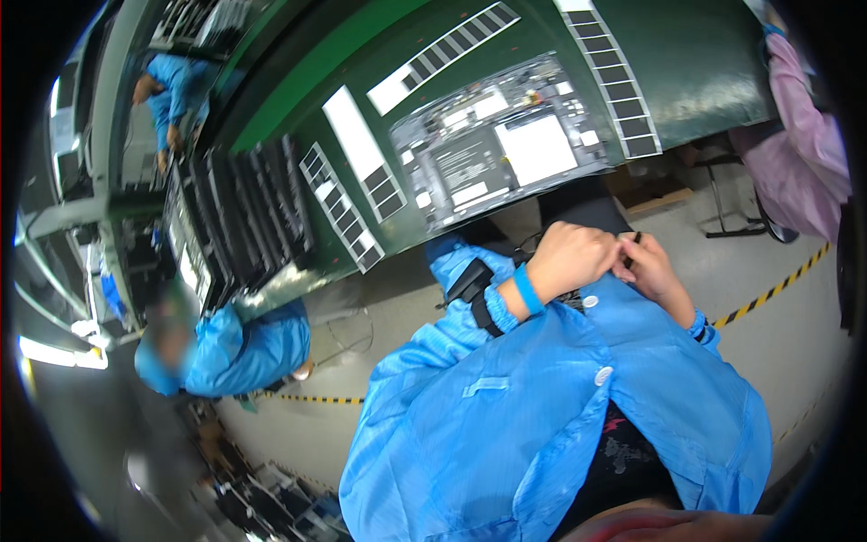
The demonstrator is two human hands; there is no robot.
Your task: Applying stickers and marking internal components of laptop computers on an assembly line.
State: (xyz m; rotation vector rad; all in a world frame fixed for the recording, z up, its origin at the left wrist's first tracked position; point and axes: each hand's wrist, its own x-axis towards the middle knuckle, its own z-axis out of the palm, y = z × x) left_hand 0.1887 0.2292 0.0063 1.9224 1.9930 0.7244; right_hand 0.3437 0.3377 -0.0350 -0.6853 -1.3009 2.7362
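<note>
My left hand (571, 259) and my right hand (652, 268) meet close to my body, off the table's near edge. Closed fingers on the left hand touch the right hand's fingertips; whatever the left may hold is hidden. A small dark piece (636, 238) shows at my right fingers, which are pinched together; its kind is too small to tell. Beyond the hands, an opened laptop base (501, 135) lies on the green table (704, 81), its battery (470, 169) and inner parts exposed. Neither hand touches it.
Strips of dark pads on white backing (619, 86) lie around the laptop base. To the left, a row of black laptop-like panels (244, 203) stands upright. Co-workers in blue (253, 352) are at left; one in pink (799, 149) sits at right. Yellow-black tape (772, 289) marks the floor.
</note>
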